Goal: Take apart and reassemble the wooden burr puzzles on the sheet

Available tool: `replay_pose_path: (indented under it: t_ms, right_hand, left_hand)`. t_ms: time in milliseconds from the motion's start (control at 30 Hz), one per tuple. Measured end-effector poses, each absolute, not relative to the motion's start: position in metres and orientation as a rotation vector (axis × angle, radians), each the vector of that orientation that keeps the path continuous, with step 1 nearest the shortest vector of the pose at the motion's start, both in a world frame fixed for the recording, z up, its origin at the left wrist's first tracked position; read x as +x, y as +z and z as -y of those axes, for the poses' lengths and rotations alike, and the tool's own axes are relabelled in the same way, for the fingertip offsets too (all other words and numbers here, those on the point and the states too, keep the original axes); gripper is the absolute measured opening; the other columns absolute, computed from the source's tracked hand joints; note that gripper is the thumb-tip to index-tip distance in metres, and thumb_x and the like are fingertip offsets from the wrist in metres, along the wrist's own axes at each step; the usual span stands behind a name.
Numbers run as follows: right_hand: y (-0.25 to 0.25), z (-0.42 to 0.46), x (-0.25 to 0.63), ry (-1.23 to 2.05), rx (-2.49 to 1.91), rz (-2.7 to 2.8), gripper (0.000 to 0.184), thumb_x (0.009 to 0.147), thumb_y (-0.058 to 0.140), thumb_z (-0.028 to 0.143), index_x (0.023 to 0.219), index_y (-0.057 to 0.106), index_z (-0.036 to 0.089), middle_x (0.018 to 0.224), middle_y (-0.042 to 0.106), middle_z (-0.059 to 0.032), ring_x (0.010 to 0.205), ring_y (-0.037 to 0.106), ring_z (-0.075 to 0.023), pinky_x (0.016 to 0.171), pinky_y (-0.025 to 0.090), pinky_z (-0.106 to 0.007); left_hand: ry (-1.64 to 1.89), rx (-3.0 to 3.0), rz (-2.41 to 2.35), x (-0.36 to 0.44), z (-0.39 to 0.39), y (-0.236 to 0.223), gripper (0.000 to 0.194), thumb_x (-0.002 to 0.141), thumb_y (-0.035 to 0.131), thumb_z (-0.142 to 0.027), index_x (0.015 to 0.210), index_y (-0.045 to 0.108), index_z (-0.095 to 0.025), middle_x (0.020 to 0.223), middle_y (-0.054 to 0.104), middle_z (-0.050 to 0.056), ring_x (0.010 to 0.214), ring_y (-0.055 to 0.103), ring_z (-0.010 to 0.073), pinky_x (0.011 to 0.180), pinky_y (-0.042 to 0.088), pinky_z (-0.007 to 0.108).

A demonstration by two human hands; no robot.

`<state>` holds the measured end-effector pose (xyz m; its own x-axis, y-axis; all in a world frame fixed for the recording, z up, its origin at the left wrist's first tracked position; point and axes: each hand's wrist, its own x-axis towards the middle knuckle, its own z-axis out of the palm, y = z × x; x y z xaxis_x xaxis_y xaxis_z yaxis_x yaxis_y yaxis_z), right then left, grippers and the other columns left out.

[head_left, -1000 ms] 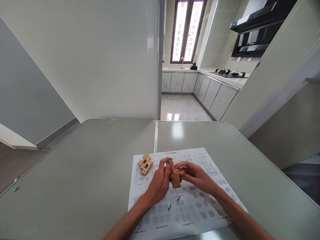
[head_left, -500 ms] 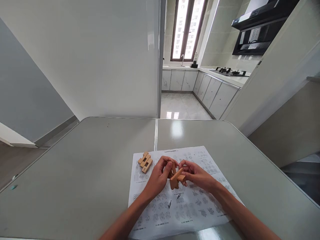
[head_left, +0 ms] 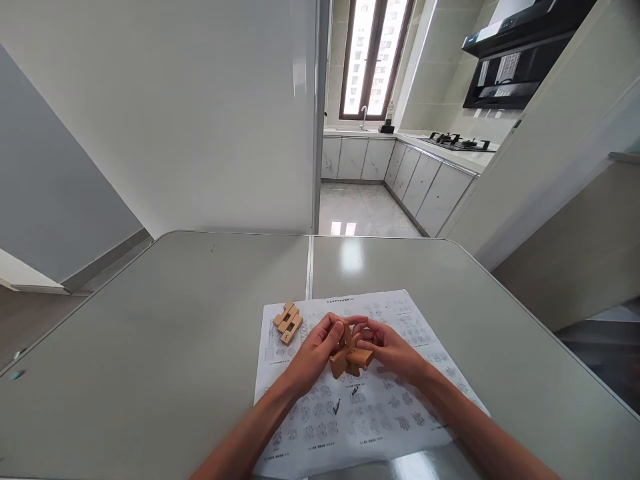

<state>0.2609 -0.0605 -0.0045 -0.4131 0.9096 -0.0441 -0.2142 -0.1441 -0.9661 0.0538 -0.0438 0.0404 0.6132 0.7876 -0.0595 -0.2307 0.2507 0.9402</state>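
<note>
Both hands hold a partly interlocked wooden burr puzzle (head_left: 346,360) just above a printed sheet (head_left: 320,443). My left hand (head_left: 323,341) grips its upper left side, thumb against an upright piece. From the right, my right hand (head_left: 387,345) has its fingers closed on the pieces, partly hiding them. Several notched wooden pieces (head_left: 289,322) lie side by side on the sheet's upper left corner, beyond my left hand. Small diagrams cover the sheet, and two pen ticks show below the hands.
A grey table (head_left: 150,373) with a seam down its middle lies under the sheet. A small greenish bit (head_left: 17,375) sits at the left edge. Past the far edge, a doorway opens on a kitchen with a gas hob (head_left: 457,141).
The wooden puzzle has turned a little in my hands, and its lower block has tilted to the left. My right fingers have moved in closer to my left hand.
</note>
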Motion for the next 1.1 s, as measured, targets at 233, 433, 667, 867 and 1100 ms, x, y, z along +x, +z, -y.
replay_pose_path:
  t_ms: [233,433,667,867,1100]
  right_hand:
    - [-0.003,0.063,0.255,1.72,-0.863,1.123,0.033,0.089,0.08,0.044,0.096,0.06,0.02,0.087,0.073,-0.0012,0.069,0.067,-0.0137,0.062,0.05,-0.025]
    - [-0.003,0.063,0.256,1.726,-0.908,1.067,0.043,0.089,0.08,0.047,0.119,0.066,0.02,0.087,0.071,-0.0013,0.073,0.065,-0.0136,0.068,0.049,-0.026]
    - [0.003,0.061,0.258,1.771,-0.925,1.003,0.043,0.082,0.086,0.045,0.115,0.069,0.022,0.086,0.07,-0.0007,0.066,0.058,-0.0116,0.066,0.051,-0.025]
    - [-0.008,0.054,0.265,1.721,-0.84,0.792,0.033,0.081,0.088,0.035,0.106,0.071,0.021,0.096,0.074,-0.0013,0.074,0.067,-0.011,0.075,0.058,-0.023]
    - [-0.02,0.039,0.283,1.501,-0.784,0.411,0.024,0.085,0.085,0.026,0.107,0.077,0.021,0.117,0.076,-0.0022,0.11,0.072,-0.0137,0.097,0.061,-0.017]
  left_hand:
    - [0.768,1.125,-0.606,0.053,0.042,0.043,0.039,0.1,0.056,-0.056,0.092,0.053,-0.019,0.154,0.053,0.015,0.107,0.07,0.0246,0.088,0.059,0.038]
    - [0.724,1.159,-0.651,0.054,0.043,0.038,0.041,0.099,0.057,-0.06,0.099,0.062,-0.02,0.136,0.069,0.012,0.113,0.068,0.0255,0.095,0.054,0.038]
    - [0.728,1.177,-0.682,0.054,0.041,0.039,0.05,0.098,0.056,-0.063,0.121,0.071,-0.02,0.129,0.072,0.011,0.121,0.065,0.0287,0.098,0.054,0.039]
    - [0.933,1.179,-0.758,0.054,0.034,0.031,0.053,0.103,0.05,-0.058,0.136,0.065,-0.02,0.141,0.066,0.013,0.132,0.06,0.0289,0.115,0.044,0.045]
    - [1.154,1.676,-0.991,0.039,0.027,0.046,0.038,0.106,0.047,-0.05,0.129,0.064,-0.025,0.143,0.063,0.01,0.134,0.056,0.0267,0.116,0.041,0.045]
